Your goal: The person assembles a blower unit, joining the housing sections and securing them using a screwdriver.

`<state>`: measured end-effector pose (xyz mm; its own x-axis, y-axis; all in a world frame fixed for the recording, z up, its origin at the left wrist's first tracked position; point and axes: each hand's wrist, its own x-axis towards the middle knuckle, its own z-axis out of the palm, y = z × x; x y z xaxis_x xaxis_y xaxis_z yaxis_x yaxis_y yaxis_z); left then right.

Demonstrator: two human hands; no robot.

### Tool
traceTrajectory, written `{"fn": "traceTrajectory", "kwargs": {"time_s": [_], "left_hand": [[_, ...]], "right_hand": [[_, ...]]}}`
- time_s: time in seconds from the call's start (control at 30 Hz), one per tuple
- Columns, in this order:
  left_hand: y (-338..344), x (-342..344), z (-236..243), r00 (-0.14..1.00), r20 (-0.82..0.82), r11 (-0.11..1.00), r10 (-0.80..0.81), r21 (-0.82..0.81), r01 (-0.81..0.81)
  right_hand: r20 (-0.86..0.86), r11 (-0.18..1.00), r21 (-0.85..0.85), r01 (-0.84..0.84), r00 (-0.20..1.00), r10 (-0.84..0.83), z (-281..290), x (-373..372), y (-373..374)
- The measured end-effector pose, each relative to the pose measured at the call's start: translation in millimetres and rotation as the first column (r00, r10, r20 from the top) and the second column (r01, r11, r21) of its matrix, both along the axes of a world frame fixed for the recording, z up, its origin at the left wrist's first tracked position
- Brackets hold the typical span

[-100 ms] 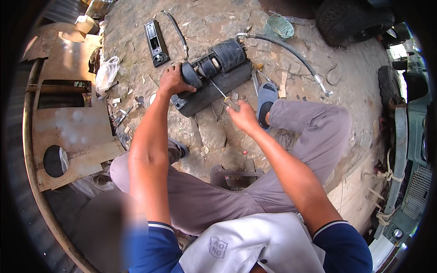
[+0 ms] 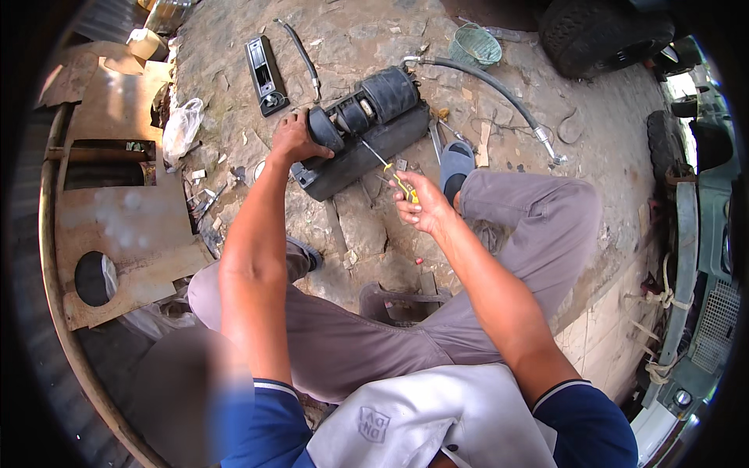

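Observation:
A dusty black blower unit (image 2: pixel 392 95) with two drum-shaped ends lies slantwise on the ground in front of me, on its long dark base (image 2: pixel 367 154). My left hand (image 2: pixel 295 140) is wrapped round its near left end, thumb over the top. In my right hand (image 2: pixel 424 204) is a screwdriver (image 2: pixel 402 186) with a yellow handle, held loosely between thumb and fingers. Its thin metal shaft slants up and left to the middle of the blower unit, where the tip meets the casing; what the tip touches is too small to make out.
Behind the unit lie a black slotted vent panel (image 2: pixel 266 76) and a short hose (image 2: pixel 300 54). A longer hose (image 2: pixel 499 87) curves off rightward, near a green mesh basket (image 2: pixel 475 48). Rusty sheet metal (image 2: pixel 117 226) stands at left, a vehicle tyre (image 2: pixel 605 39) at far right.
My right hand has turned and its fingers have shifted on the handle, so more of the yellow shows. The left hand and the blower unit stay put.

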<state>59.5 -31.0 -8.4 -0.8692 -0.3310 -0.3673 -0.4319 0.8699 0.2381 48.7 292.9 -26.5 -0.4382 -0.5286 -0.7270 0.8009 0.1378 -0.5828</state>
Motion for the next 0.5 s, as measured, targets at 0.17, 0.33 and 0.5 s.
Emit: {"fn": "traceTrajectory", "kwargs": {"time_s": [0.17, 0.33, 0.5], "left_hand": [[-8.6, 10.2, -6.2, 1.0, -0.022, 1.0, 0.007, -0.014, -0.007], [6.2, 1.9, 2.2, 1.0, -0.021, 1.0, -0.019, 0.006, 0.019], [-2.3, 9.2, 0.9, 1.0, 0.005, 1.0, -0.001, 0.014, 0.001]], "right_hand": [[-0.606, 0.631, 0.775, 0.019, 0.302, 0.736, 38.2, 25.7, -16.1], [-0.309, 0.965, 0.261, 0.016, 0.949, 0.068, -13.5, 13.6, -2.9], [-0.686, 0.836, 0.546, 0.047, 0.598, 0.414, 20.8, 20.8, -10.4]]}}
